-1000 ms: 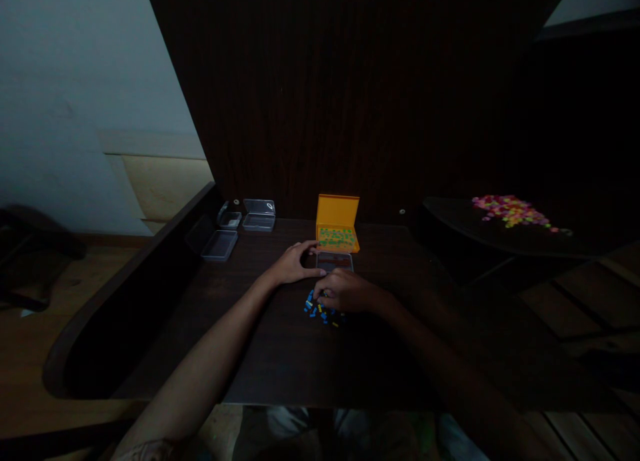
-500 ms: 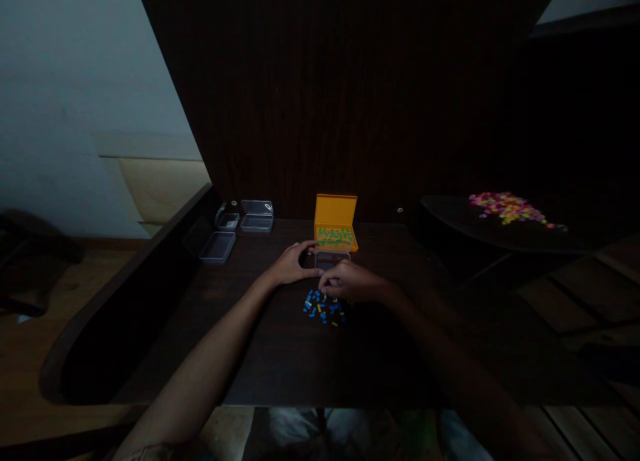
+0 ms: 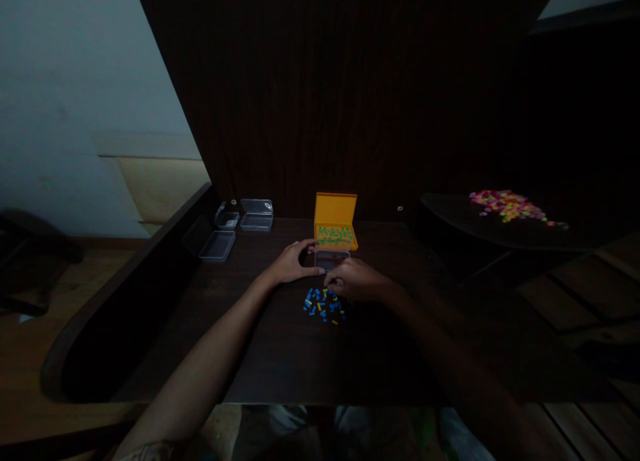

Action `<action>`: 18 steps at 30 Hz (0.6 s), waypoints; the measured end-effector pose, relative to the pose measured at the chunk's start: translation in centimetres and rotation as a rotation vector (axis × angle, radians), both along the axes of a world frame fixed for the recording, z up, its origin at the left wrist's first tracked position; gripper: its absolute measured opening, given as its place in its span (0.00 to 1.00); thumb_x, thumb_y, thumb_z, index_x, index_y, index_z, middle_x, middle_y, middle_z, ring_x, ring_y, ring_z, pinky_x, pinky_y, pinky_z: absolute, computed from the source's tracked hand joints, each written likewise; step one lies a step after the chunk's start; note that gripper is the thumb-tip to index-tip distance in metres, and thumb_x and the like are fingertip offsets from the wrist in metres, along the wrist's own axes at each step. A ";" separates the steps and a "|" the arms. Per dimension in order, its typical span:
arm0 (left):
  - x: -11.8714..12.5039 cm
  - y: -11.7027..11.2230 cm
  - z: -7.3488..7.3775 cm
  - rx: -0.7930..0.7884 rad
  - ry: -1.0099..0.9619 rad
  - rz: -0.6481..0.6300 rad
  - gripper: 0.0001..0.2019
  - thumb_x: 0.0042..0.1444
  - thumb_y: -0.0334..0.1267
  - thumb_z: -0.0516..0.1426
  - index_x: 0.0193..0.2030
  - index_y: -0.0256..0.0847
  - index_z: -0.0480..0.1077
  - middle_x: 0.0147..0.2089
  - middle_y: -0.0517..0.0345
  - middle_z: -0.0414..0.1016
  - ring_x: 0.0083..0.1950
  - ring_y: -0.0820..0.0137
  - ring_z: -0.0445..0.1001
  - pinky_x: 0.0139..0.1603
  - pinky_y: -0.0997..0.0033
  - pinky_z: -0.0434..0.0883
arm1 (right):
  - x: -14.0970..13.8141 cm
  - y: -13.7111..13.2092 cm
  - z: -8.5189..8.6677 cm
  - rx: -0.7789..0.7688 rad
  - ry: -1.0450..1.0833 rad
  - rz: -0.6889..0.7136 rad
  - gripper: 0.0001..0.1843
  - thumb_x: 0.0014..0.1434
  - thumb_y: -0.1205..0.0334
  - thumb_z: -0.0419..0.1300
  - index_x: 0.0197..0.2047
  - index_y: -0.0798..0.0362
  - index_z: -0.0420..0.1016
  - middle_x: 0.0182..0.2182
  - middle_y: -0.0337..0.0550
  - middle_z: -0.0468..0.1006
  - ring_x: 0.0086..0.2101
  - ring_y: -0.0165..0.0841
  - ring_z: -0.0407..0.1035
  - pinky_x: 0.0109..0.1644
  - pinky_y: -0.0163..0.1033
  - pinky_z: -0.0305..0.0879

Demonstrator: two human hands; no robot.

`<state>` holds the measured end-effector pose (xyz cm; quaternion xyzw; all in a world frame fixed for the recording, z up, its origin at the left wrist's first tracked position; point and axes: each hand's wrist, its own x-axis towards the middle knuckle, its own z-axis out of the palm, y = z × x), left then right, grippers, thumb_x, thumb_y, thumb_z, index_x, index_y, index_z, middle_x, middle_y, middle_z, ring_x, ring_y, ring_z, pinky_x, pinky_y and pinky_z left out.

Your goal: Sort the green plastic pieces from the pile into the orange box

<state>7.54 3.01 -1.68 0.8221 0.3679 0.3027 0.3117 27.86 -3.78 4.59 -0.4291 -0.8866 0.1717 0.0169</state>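
A small clear box (image 3: 330, 257) sits on the dark wooden table (image 3: 280, 354), just in front of an open orange case (image 3: 336, 222) that holds green pieces. My left hand (image 3: 294, 262) curls around the clear box's left side and touches it. My right hand (image 3: 358, 280) hovers over the box's near right corner with fingers bent together; whether they pinch a piece is hidden. A pile of small blue and yellow pieces (image 3: 323, 305) lies on the table just below my right hand.
Clear plastic boxes (image 3: 257, 215) and a loose lid (image 3: 218, 245) lie at the table's back left. A heap of pink and yellow pieces (image 3: 506, 205) rests on a dark surface at the right. A raised rim (image 3: 130, 274) borders the table's left side.
My right hand has lifted from the blue and yellow pile and moved up and right to the clear box. The left hand has stayed put.
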 end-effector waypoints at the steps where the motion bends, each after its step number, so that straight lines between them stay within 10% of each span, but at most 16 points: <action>1: 0.0 0.0 0.0 -0.001 -0.001 0.002 0.38 0.43 0.51 0.68 0.61 0.40 0.64 0.52 0.48 0.74 0.53 0.58 0.72 0.56 0.56 0.68 | 0.2 -0.1 0.0 -0.026 0.025 0.011 0.12 0.55 0.67 0.59 0.39 0.50 0.83 0.26 0.38 0.78 0.25 0.27 0.66 0.31 0.32 0.54; 18: 0.0 0.0 0.0 -0.007 0.008 0.000 0.38 0.44 0.51 0.68 0.60 0.40 0.64 0.51 0.50 0.75 0.53 0.59 0.73 0.57 0.56 0.68 | 0.3 -0.8 -0.3 -0.137 -0.013 0.116 0.15 0.53 0.65 0.60 0.43 0.47 0.82 0.27 0.36 0.80 0.26 0.27 0.69 0.31 0.31 0.56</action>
